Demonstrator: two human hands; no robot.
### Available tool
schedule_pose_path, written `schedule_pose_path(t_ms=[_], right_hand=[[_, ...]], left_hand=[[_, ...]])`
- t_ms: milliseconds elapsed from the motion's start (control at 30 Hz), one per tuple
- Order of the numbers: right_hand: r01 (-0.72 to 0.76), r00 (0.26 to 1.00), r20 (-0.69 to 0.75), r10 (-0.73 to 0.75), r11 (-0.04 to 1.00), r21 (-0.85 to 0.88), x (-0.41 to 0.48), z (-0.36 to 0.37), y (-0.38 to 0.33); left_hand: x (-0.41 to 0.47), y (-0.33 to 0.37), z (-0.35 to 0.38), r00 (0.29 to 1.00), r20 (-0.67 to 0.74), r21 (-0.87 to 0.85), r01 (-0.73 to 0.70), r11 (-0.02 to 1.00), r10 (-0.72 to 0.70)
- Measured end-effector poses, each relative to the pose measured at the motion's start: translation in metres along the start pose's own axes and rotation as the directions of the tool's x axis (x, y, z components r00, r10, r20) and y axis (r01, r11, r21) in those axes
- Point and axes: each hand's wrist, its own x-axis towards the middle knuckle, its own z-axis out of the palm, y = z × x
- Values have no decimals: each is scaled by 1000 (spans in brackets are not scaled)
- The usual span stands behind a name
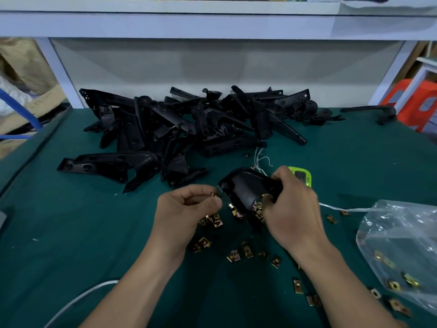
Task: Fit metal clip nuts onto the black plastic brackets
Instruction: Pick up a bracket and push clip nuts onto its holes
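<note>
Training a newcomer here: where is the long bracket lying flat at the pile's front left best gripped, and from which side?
Grip the long bracket probably by its straight left end, across the width, from the near side: that end lies flat on the green mat, clear of the pile.

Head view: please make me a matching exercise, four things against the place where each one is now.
1. nearest bracket
2. clip nut
3. plastic bag
4. bracket pile

A. heaped at the far side of the table
B. pinched by the left hand
C. gripped by the right hand
D. lying at the right edge

Pairs: 1-C, 2-B, 3-D, 4-A.
</note>
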Motion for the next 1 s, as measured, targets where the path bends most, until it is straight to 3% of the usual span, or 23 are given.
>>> schedule_pose_path(t_ms=[267, 467, 567, 633, 800, 1000], right_hand=[[-49, 999, 4, 49, 998, 29, 1, 0, 3], [-173, 922, 377, 85, 963, 206, 2, -8, -1], [-107, 866, 491, 95, 994, -3, 4, -21, -2], [-62, 862, 487, 141, 982, -176, 6, -26, -1], [-2, 857, 504, 105, 980, -201, 4, -29, -1], [228, 932, 348, -100, 908, -351, -2, -12, 4]], left_hand=[[-2, 2, 4, 998, 1, -17, 55, 998, -55], [-2, 4, 4, 1000, -18, -39, -26, 999, 25], [2, 3, -1, 998, -30, -41, -57, 998, 55], [3, 2, -3, 999, -23, -39, -51, 998, 50], [2, 0, 0, 1000, -10, -31, -22, 999, 22], [4, -3, 0, 999, -51, 44, 22, 999, -19]])
